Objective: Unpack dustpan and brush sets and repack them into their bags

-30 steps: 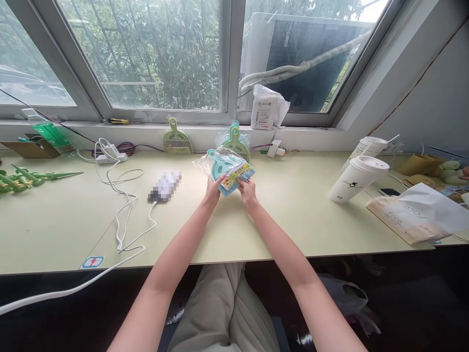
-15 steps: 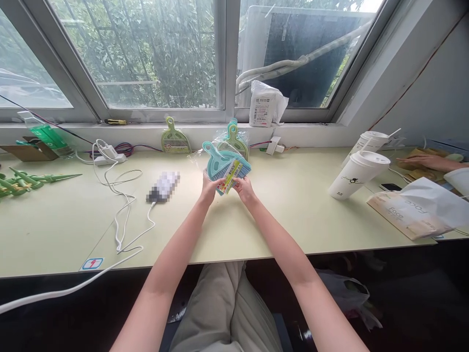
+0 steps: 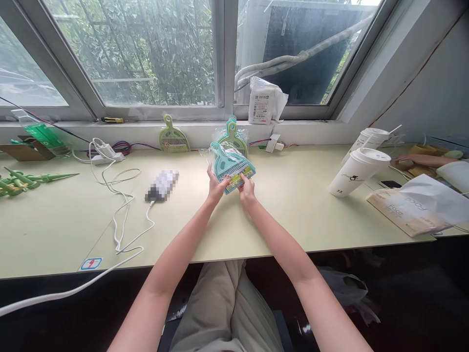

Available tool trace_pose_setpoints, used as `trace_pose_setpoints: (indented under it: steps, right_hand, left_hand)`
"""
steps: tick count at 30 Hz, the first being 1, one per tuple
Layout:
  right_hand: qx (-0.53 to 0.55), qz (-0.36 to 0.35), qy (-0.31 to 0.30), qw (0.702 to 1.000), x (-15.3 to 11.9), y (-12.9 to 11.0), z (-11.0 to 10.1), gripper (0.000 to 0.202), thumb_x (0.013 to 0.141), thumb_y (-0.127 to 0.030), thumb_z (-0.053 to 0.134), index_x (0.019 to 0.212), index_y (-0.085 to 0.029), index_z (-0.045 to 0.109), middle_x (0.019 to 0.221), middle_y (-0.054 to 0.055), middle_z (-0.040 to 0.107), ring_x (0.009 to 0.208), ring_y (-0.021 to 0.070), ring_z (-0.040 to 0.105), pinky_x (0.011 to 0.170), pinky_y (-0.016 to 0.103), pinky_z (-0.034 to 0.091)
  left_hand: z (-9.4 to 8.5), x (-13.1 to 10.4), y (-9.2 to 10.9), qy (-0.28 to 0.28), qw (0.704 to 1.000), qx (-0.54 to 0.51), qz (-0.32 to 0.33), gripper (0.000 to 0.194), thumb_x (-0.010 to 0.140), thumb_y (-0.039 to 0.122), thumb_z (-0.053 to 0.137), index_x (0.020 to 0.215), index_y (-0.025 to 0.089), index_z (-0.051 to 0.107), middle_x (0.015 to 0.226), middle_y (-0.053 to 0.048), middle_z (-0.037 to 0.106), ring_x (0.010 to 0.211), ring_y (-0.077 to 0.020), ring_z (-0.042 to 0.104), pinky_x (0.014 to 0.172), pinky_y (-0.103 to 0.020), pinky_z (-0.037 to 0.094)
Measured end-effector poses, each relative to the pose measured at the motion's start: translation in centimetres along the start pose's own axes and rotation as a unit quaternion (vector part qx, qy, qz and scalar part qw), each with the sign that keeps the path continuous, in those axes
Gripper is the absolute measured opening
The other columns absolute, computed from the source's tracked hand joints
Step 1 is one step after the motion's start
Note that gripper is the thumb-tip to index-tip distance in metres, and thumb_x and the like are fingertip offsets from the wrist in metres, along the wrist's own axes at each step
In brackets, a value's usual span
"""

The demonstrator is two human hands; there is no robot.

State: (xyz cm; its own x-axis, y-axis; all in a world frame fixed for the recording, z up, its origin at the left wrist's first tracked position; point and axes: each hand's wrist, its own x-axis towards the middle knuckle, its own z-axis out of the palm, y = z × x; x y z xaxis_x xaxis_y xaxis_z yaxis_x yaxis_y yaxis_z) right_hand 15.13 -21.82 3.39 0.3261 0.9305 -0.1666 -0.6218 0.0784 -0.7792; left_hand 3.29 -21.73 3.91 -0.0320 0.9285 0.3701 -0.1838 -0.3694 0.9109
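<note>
A teal dustpan and brush set [image 3: 227, 164] in clear plastic, with a yellow-green label near its lower edge, is held above the table in front of me. My left hand [image 3: 217, 187] grips its lower left side, thumb on the label. At the lower right, my right hand [image 3: 247, 189] grips it with the thumb on the front. The handle points up and slightly left. Just behind it, more wrapped green and teal dustpans [image 3: 232, 131] lean against the window ledge. A separate green dustpan [image 3: 173, 138] leans there further left.
On the left are a blurred phone [image 3: 161, 186] with white cables, a power strip [image 3: 108, 157], green items [image 3: 29, 181] and a bottle [image 3: 46, 137]. White cups [image 3: 359, 171], a tissue pack [image 3: 406, 205] and another person's arm [image 3: 425, 160] are on the right.
The held dustpan set has turned so its label lies more level, and it has shifted slightly right. Both hands have moved with it, and my left fingers now extend along its side.
</note>
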Motion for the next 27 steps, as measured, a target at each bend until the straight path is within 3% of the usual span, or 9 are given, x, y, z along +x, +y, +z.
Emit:
trace_pose_setpoints:
  steps: [4, 9, 15, 23, 27]
  right_hand:
    - [0.021, 0.072, -0.02, 0.997, 0.6, -1.3, -0.1, 0.012, 0.082, -0.02, 0.058, 0.093, -0.018, 0.058, 0.078, 0.001, 0.07, 0.072, 0.0118, 0.067, 0.074, 0.023, 0.059]
    - [0.02, 0.078, 0.003, 0.997, 1.2, -2.9, -1.0, 0.01, 0.085, -0.026, 0.06, 0.091, -0.019, 0.06, 0.075, 0.0, 0.068, 0.067, 0.0113, 0.065, 0.069, 0.022, 0.058]
    - [0.002, 0.083, 0.012, 0.996, 1.8, -3.6, -2.0, 0.018, 0.081, -0.032, 0.067, 0.093, -0.019, 0.062, 0.081, 0.002, 0.069, 0.071, 0.013, 0.064, 0.063, 0.022, 0.057]
    - [-0.029, 0.122, 0.03, 0.992, 2.0, -3.7, -2.3, 0.027, 0.079, -0.044, 0.069, 0.094, -0.023, 0.062, 0.082, 0.0, 0.069, 0.075, 0.0143, 0.065, 0.064, 0.025, 0.057]
    - [-0.009, 0.093, -0.017, 0.995, 1.8, -3.6, -2.1, 0.022, 0.084, -0.042, 0.064, 0.096, -0.023, 0.064, 0.091, 0.001, 0.072, 0.089, 0.0152, 0.068, 0.073, 0.025, 0.059]
  left_hand:
    - [0.1, 0.0, 0.4, -0.004, 0.999, 0.022, 0.042, 0.101, 0.067, 0.033, 0.081, 0.148, 0.028, 0.019, 0.144, -0.013, 0.045, 0.132, -0.0297, 0.046, 0.113, -0.045, 0.033]
    - [0.7, -1.0, 1.0, -0.029, 0.997, 0.026, 0.064, 0.094, 0.07, 0.03, 0.079, 0.146, 0.029, 0.025, 0.145, -0.011, 0.046, 0.134, -0.03, 0.044, 0.113, -0.045, 0.034]
    - [1.5, -1.8, 1.1, -0.045, 0.993, 0.045, 0.102, 0.083, 0.073, 0.033, 0.077, 0.143, 0.027, 0.032, 0.146, -0.011, 0.046, 0.131, -0.0298, 0.047, 0.11, -0.043, 0.037]
    - [1.1, -1.5, 0.6, -0.075, 0.976, 0.138, 0.147, 0.076, 0.083, 0.042, 0.066, 0.145, 0.029, 0.025, 0.139, -0.012, 0.051, 0.118, -0.0266, 0.057, 0.098, -0.044, 0.047]
    - [0.9, -1.4, 0.9, -0.065, 0.977, 0.128, 0.155, 0.076, 0.082, 0.043, 0.066, 0.145, 0.028, 0.026, 0.143, -0.013, 0.047, 0.124, -0.0275, 0.052, 0.103, -0.043, 0.043]
